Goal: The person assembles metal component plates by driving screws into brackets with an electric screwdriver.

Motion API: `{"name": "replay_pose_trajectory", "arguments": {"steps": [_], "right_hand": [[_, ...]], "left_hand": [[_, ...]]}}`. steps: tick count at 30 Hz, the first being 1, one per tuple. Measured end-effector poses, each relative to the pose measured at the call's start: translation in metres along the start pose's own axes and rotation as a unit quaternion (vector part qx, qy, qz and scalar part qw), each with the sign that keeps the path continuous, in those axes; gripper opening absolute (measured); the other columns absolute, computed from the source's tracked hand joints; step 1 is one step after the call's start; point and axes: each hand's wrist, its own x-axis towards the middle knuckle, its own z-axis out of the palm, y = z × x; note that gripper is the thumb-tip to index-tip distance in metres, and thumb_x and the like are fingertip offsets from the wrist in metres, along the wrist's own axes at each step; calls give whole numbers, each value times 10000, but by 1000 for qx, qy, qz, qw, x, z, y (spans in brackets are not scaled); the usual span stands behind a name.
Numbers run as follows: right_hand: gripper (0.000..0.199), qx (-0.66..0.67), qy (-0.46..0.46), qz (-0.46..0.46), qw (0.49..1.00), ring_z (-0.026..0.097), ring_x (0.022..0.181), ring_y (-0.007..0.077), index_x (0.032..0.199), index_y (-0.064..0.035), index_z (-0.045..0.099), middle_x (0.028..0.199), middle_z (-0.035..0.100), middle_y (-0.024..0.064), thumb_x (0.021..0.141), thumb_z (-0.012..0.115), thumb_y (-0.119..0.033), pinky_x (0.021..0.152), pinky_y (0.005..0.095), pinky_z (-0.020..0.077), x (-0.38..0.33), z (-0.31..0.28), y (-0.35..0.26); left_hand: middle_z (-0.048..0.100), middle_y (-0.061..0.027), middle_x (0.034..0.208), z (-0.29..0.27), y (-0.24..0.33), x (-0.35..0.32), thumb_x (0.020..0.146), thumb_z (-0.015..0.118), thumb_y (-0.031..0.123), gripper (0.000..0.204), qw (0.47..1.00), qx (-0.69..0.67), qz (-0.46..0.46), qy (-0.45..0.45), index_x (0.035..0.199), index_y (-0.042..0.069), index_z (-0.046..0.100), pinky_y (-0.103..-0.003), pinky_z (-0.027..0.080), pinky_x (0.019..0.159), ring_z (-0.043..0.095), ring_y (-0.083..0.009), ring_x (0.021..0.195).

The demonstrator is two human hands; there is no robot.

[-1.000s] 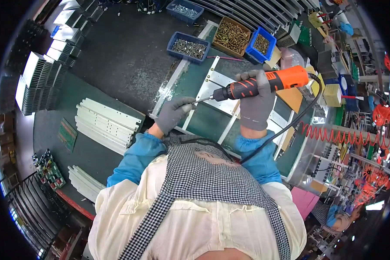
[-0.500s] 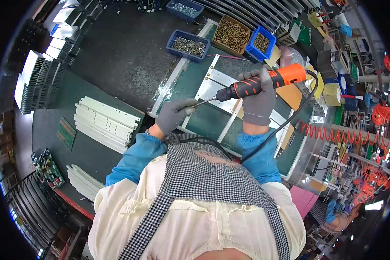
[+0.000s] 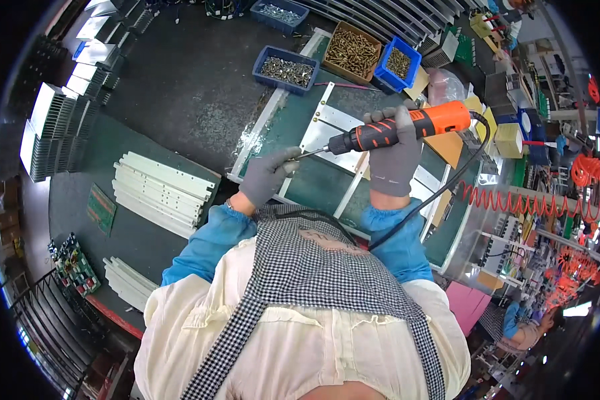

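While the orange electric screwdriver (image 3: 407,130) was taken as the landmark, the scene was set out as follows.

Right hand: the gloved right hand (image 3: 395,157) was seen clamped around the middle of the screwdriver's body, which was held nearly level, its black cord looping down behind the hand.

Left hand: the gloved left hand (image 3: 268,175) was found at the screwdriver's bit end, fingers drawn together as if pinching at the bit tip; whether a screw was held there could not be told.

Workpiece: a green panel with pale metal strips (image 3: 327,130) lay directly beneath the screwdriver on the desk (image 3: 180,87).

Change: compared with the earlier views, the screwdriver was seen at much the same tilt, tip by the left fingers; little shift was noted beyond the camera's own. This was judged to mean that the bit was still being loaded or steadied, not yet driven.

Screw bins: a blue bin of grey screws (image 3: 285,68), a brown box of brass screws (image 3: 352,52) and a small blue bin (image 3: 397,65) stood beyond the screwdriver's tip.

White strips: a stack of white strips (image 3: 161,190) lay well to the left of the screwdriver.

Coiled hose: an orange coiled hose (image 3: 513,200) hung to the right of its cord.
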Motion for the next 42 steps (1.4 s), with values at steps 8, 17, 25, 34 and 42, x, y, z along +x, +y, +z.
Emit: {"name": "replay_pose_trajectory", "arguments": {"steps": [8,17,25,34,42], "right_hand": [[546,-76,-41,-99,991,664,793,223,1322,12,362,898,628,103,863,645,-74,796,415,562,-15,17,-3],[615,-173,-85,-95,977,652,777,182,1335,21,353,902,641,71,819,687,-5,760,361,553,-26,32,-6],[625,-204,-264,13,943,657,919,201,1345,-44,403,1007,628,87,791,674,57,820,369,563,-26,35,-4],[698,-321,-275,39,905,622,855,122,1347,-38,407,974,628,48,753,772,-4,761,283,528,-20,44,-2],[601,29,-189,3,982,653,869,163,1316,-21,402,933,630,40,803,714,-20,786,336,548,-18,39,-64]], "left_hand": [[703,-44,963,-12,-13,10,956,615,166,291,977,-78,-175,97,1216,47,668,-251,491,694,592,-96,734],[696,-86,1093,2,-24,2,987,575,206,343,982,-30,-180,-55,1248,-11,629,-294,480,896,618,-156,984],[682,-44,1048,3,-45,2,991,581,225,356,981,-69,-172,-58,1235,-31,628,-267,480,850,601,-110,940],[655,-20,990,-6,-19,2,992,564,197,358,969,-125,-211,26,1292,2,572,-214,463,629,552,-56,766],[677,-96,1018,-6,21,6,986,586,217,366,955,-259,-141,-45,1255,-32,592,-184,417,569,516,-52,682]]}}
